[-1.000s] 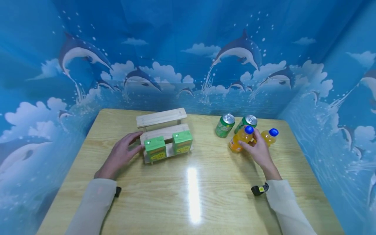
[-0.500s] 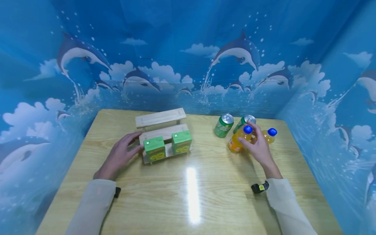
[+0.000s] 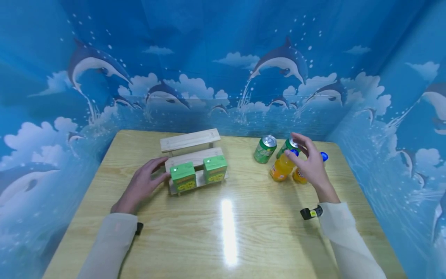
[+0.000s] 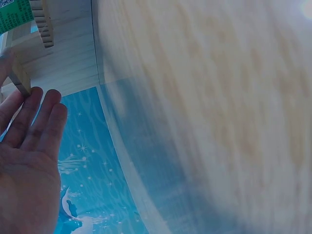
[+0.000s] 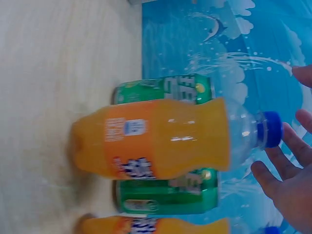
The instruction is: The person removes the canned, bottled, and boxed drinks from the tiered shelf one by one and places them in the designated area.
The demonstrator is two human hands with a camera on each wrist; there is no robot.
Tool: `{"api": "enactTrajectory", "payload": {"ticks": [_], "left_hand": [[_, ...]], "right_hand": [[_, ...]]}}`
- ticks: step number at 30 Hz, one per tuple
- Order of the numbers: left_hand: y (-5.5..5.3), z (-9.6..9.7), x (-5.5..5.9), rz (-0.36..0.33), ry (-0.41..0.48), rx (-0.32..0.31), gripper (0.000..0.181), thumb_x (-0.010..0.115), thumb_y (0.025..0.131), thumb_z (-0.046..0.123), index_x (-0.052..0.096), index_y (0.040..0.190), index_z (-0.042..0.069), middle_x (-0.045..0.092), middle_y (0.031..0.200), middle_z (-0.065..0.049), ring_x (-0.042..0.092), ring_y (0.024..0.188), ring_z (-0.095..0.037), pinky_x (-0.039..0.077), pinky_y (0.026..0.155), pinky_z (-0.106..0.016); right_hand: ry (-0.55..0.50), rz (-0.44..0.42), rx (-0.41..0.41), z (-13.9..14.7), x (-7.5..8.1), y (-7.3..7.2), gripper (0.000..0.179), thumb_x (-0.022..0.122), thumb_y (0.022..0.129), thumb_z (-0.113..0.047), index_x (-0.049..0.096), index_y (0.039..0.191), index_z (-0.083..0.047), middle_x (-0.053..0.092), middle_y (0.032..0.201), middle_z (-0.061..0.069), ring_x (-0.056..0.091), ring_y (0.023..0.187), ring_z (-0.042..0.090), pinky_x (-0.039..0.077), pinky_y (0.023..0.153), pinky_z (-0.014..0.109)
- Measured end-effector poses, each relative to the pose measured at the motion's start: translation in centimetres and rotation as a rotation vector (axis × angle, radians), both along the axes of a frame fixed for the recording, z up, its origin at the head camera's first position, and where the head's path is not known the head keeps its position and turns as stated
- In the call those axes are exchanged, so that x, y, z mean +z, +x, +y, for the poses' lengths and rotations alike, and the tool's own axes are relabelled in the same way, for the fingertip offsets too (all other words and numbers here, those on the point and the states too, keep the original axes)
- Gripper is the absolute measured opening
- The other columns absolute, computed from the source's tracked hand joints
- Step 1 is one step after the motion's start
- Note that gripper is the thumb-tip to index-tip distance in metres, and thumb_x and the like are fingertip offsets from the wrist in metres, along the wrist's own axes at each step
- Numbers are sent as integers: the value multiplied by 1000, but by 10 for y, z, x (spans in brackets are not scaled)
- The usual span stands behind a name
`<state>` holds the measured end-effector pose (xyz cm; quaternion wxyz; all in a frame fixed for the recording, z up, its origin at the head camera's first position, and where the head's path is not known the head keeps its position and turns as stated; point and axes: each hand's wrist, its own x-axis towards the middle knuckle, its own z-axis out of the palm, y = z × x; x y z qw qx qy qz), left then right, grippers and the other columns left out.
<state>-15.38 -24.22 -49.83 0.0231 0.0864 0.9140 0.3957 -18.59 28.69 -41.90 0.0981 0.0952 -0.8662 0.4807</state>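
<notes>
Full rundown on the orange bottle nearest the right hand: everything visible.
The orange bottle is clear plastic, filled with orange drink to the shoulder, with a blue screw cap and a printed label around the lower body. It stands upright on the wooden table, in front of two green cans. The right hand hovers at its cap, fingers spread, not gripping.

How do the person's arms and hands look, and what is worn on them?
Both hands, the left hand and the right hand, are bare. Each arm wears a long pale cream sleeve. A small black device sits at each wrist; the right wrist device carries a yellow mark.
</notes>
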Motion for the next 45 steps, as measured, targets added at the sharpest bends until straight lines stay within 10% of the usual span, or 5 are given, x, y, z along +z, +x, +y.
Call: {"api": "enactTrajectory", "payload": {"ticks": [15, 45], "left_hand": [[-2, 0, -1, -3, -11, -3, 66, 68, 109, 40, 45, 167, 16, 49, 167, -18, 54, 148, -45, 47, 121, -67], [-1, -1, -1, -6, -5, -1, 66, 69, 109, 37, 45, 167, 17, 50, 167, -17, 53, 149, -44, 46, 122, -66]], "right_hand": [[92, 90, 112, -33, 25, -9, 59, 76, 104, -17, 55, 159, -14, 50, 166, 11, 42, 157, 36, 33, 133, 63], [-182, -139, 449, -127, -29, -5, 69, 77, 104, -20, 45, 165, -27, 49, 168, 10, 47, 155, 31, 44, 129, 55]]}}
